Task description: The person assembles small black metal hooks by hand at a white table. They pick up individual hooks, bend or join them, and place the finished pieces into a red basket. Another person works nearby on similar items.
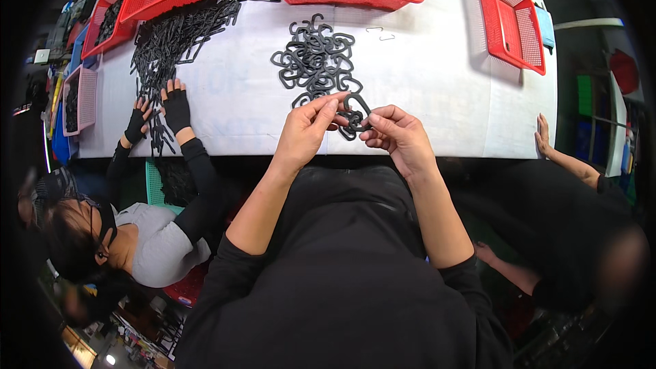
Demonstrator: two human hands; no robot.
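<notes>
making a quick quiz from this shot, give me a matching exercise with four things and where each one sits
Things:
1. black hook piece
2. loose heap of black hooks
3. empty red basket
4. long black strips

Places:
A. far right of the table, tilted
B. held between the left hand and right hand
C. left side, in front of a co-worker's gloved hands
D. middle of the white table, just beyond the hands

Pairs: 1-B, 2-D, 3-A, 4-C
</notes>
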